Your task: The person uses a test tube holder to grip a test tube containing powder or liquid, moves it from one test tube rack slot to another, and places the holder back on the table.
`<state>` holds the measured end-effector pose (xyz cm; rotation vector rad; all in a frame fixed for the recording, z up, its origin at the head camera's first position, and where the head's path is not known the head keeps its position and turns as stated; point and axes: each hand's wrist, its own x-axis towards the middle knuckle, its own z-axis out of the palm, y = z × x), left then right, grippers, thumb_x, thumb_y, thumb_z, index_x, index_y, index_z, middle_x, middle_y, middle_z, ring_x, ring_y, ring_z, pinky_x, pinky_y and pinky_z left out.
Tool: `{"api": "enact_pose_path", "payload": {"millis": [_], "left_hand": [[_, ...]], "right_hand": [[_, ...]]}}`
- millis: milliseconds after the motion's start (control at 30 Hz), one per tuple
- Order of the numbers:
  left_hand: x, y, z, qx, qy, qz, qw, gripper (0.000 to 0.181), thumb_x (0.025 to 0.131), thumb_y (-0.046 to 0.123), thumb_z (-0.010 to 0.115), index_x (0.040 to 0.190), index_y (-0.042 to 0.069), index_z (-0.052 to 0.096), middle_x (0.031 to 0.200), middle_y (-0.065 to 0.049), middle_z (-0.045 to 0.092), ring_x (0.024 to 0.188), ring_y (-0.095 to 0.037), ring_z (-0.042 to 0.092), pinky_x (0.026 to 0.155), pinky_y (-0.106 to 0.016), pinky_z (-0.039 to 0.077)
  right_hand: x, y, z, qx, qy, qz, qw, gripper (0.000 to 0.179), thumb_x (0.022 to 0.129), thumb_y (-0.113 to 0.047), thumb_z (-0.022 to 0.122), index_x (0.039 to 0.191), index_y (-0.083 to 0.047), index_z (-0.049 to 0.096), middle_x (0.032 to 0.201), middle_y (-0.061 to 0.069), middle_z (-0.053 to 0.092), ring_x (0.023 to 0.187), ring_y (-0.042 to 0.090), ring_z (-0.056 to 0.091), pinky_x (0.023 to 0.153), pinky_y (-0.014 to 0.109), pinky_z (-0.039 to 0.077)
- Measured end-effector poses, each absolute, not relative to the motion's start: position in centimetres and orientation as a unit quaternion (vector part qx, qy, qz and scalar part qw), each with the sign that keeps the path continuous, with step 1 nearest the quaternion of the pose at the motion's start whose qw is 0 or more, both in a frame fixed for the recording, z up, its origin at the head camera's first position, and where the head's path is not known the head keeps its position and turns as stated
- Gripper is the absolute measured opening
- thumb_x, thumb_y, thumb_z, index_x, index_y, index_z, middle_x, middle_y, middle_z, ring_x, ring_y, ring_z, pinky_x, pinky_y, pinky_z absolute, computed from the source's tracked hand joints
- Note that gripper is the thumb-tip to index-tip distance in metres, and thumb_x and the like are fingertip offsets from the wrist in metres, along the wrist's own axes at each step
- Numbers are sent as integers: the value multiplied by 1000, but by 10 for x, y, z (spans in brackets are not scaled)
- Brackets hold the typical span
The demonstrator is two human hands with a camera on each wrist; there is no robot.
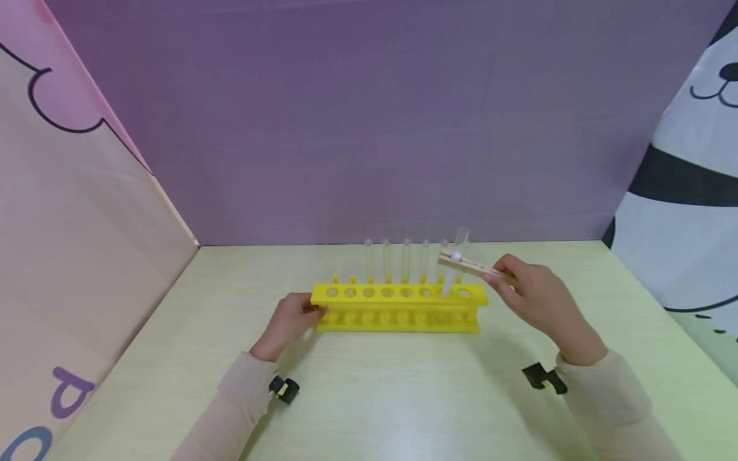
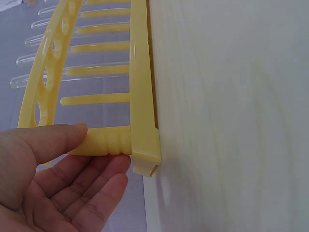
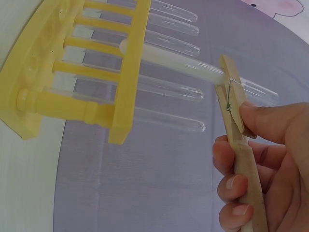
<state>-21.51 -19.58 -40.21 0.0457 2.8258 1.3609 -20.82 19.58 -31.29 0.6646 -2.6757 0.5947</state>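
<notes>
A yellow test tube rack (image 1: 398,301) stands on the table. My left hand (image 1: 291,322) holds it by its left end post (image 2: 104,141), thumb on one side and fingers on the other. My right hand (image 1: 536,298) grips a wooden test tube clamp (image 3: 236,123), the thumb near its metal spring. Held in the clamp's jaws is a glass test tube (image 3: 188,65) with white contents in its lower part. That tube tilts slightly, its rounded bottom overlapping the rack's top plate near the right-end holes in the head view.
Several clear, upside-down test tubes (image 1: 406,259) sit on pegs along the rack's back. Bare pegs (image 1: 336,279) show at its left end. Behind the pale table (image 1: 369,397) rises a purple backdrop (image 1: 369,128), with printed panels (image 1: 680,237) at the sides.
</notes>
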Motion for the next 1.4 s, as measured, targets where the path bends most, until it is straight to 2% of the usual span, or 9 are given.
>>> {"api": "enact_pose_path", "payload": {"millis": [433, 1400], "left_hand": [[-215, -196, -402, 6, 899, 437, 7, 23, 86, 11, 67, 106, 0, 68, 92, -6, 69, 74, -15, 56, 68, -29, 50], [-216, -196, -403, 6, 902, 432, 4, 22, 86, 11, 67, 105, 1, 68, 92, -6, 68, 75, -15, 56, 68, -28, 50]], "right_hand": [[-210, 197, -316, 239, -935, 208, 156, 14, 92, -19, 61, 90, -6, 58, 56, -4, 45, 46, 11, 33, 43, 26, 30], [-208, 196, -329, 229, -946, 205, 100, 15, 92, -19, 61, 93, -5, 58, 59, -4, 51, 46, 12, 31, 44, 26, 30]]}}
